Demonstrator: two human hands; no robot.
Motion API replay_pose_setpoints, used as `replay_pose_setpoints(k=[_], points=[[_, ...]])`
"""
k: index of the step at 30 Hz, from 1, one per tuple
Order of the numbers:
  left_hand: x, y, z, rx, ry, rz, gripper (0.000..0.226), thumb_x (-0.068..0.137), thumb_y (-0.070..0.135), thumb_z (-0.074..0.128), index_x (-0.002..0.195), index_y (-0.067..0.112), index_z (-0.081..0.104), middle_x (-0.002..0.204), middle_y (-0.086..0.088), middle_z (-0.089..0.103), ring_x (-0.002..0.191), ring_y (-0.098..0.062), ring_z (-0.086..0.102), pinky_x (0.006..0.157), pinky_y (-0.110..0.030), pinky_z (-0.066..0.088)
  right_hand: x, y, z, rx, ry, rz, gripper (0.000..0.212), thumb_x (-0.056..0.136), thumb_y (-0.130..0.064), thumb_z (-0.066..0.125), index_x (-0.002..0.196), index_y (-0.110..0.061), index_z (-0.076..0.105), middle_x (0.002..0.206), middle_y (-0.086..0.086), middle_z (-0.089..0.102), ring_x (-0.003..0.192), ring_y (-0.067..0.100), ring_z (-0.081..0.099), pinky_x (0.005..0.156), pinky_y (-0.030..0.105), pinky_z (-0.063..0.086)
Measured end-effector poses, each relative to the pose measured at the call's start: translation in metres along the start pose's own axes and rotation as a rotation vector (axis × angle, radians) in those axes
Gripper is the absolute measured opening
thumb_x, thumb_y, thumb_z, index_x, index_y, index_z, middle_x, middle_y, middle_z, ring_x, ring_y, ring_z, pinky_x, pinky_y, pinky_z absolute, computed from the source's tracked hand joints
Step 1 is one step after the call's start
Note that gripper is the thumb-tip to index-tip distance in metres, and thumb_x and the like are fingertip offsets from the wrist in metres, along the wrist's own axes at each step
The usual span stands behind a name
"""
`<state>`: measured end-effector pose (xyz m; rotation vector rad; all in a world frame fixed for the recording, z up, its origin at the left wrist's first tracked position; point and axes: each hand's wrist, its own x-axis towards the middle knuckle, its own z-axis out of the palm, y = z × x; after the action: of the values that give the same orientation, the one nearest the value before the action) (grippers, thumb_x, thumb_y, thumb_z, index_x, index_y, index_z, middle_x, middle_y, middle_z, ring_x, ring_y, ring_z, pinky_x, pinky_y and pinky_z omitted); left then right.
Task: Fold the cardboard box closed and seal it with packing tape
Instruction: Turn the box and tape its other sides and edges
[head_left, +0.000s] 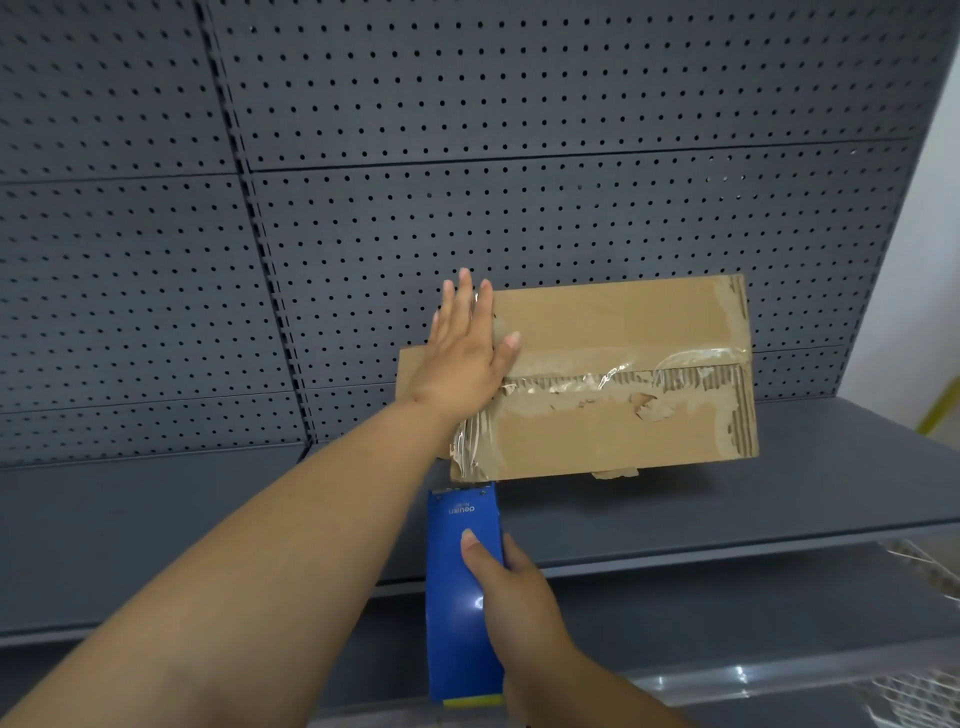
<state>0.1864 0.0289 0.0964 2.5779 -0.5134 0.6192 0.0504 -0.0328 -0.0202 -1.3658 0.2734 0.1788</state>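
A worn brown cardboard box (618, 431) lies on the dark grey shelf (208, 530), its flaps folded shut. Clear packing tape (582, 364) runs along the top seam and wrinkles down the box's left front corner. My left hand (467, 358) presses flat on the left end of the box top, fingers straight. My right hand (511, 587) grips a blue tape dispenser (460, 587) just below the box's front left corner, thumb on its top face. The dispenser's toothed front edge touches the tape at that corner.
A grey pegboard back panel (467, 130) rises behind the box. A lower shelf edge (727, 571) runs under the dispenser. White wire baskets (914, 691) show at the bottom right. A pale wall with a yellow object (940, 405) is at the far right.
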Motion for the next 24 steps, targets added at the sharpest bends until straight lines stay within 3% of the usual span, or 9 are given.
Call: replay_pose_setpoints(k=[5,10,13,18,22,24], points=[[0.001,0.004,0.005,0.015,0.041,-0.058,0.078,0.092,0.054,0.036,0.148,0.021,-0.007,0.154,-0.007,-0.024,0.14,-0.019,-0.024,0.113,-0.041,-0.001,0.002,0.001,-0.002,0.025,0.005,-0.046,0.029,0.093,-0.032,0.055,0.119,-0.02,0.063,0.097,-0.007,0.07,0.08,0.002,0.064,0.053,0.007,0.045],[0.004,0.006,0.008,0.052,0.077,-0.081,0.075,0.093,0.052,0.036,0.148,0.021,-0.006,0.155,-0.009,-0.022,0.141,-0.022,-0.022,0.114,-0.044,0.005,0.0,0.011,-0.002,0.035,0.001,-0.083,0.035,0.09,-0.031,0.059,0.124,-0.022,0.062,0.106,-0.002,0.072,0.094,0.011,0.069,0.083,0.026,0.054],[0.005,0.007,0.009,0.05,0.074,-0.093,0.074,0.094,0.051,0.035,0.148,0.022,-0.007,0.154,-0.008,-0.023,0.141,-0.021,-0.022,0.114,-0.044,0.008,-0.002,0.015,-0.006,0.003,-0.01,-0.12,0.044,0.09,-0.033,0.06,0.132,-0.023,0.054,0.114,-0.006,0.069,0.097,0.006,0.067,0.077,0.016,0.052],[0.005,0.008,0.008,0.048,0.067,-0.09,0.074,0.094,0.05,0.035,0.148,0.021,-0.007,0.154,-0.008,-0.024,0.141,-0.021,-0.022,0.114,-0.042,0.005,-0.008,0.02,-0.01,-0.106,-0.003,-0.159,0.059,0.09,-0.041,0.057,0.143,-0.023,0.041,0.124,-0.007,0.064,0.106,0.006,0.062,0.081,0.014,0.05],[0.004,0.008,0.008,0.046,0.058,-0.093,0.074,0.094,0.05,0.035,0.147,0.022,-0.008,0.154,-0.006,-0.024,0.141,-0.02,-0.023,0.114,-0.043,0.004,-0.01,0.015,-0.014,-0.097,0.015,-0.128,0.053,0.091,-0.037,0.057,0.141,-0.022,0.045,0.118,-0.007,0.066,0.097,0.002,0.063,0.061,0.006,0.047],[0.003,0.009,0.008,0.059,0.057,-0.096,0.073,0.094,0.05,0.034,0.147,0.022,-0.008,0.154,-0.007,-0.023,0.141,-0.02,-0.022,0.114,-0.042,0.004,-0.007,0.01,-0.017,-0.065,0.017,-0.082,0.044,0.092,-0.034,0.058,0.133,-0.02,0.054,0.111,-0.002,0.069,0.094,0.009,0.066,0.064,0.01,0.049]])
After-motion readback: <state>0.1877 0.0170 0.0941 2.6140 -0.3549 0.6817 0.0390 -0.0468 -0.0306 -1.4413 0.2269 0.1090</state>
